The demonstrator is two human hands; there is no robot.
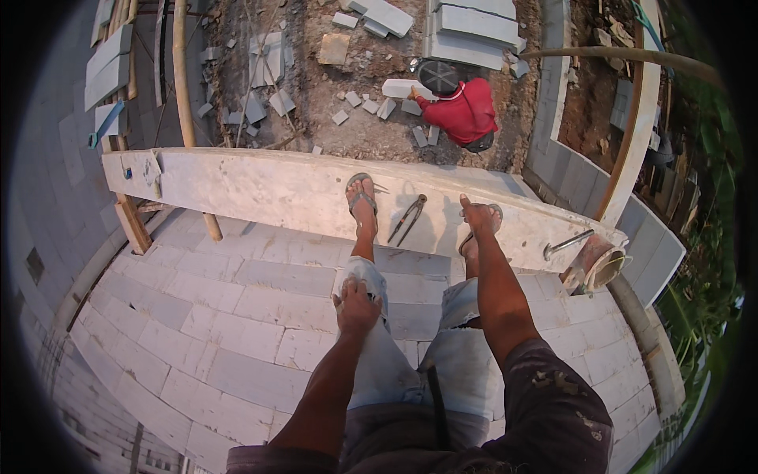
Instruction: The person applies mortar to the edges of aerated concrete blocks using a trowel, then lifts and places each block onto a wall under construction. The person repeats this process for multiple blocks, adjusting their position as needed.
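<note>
My left hand (358, 306) rests on my left knee, its fingers apart over the light denim and nothing in it. Out over my right foot reaches my right hand (480, 216), one digit stretched forward; it looks open and I see nothing in it. Between my sandalled feet, a pair of pincers (408, 219) with orange-marked handles lies on the pale plank (276, 196) I stand on. Farther right on that plank is a hammer (568, 244) with a metal shaft. A dusty bucket (606, 268) is at the plank's right end.
Below, a person in a red top (462, 114) bends with a hand on a pale block (407, 88). Broken blocks (268, 59) litter the dirt, near a block stack (474, 28). A block wall (253, 308) lies under my legs. Bamboo poles (183, 79) stand left.
</note>
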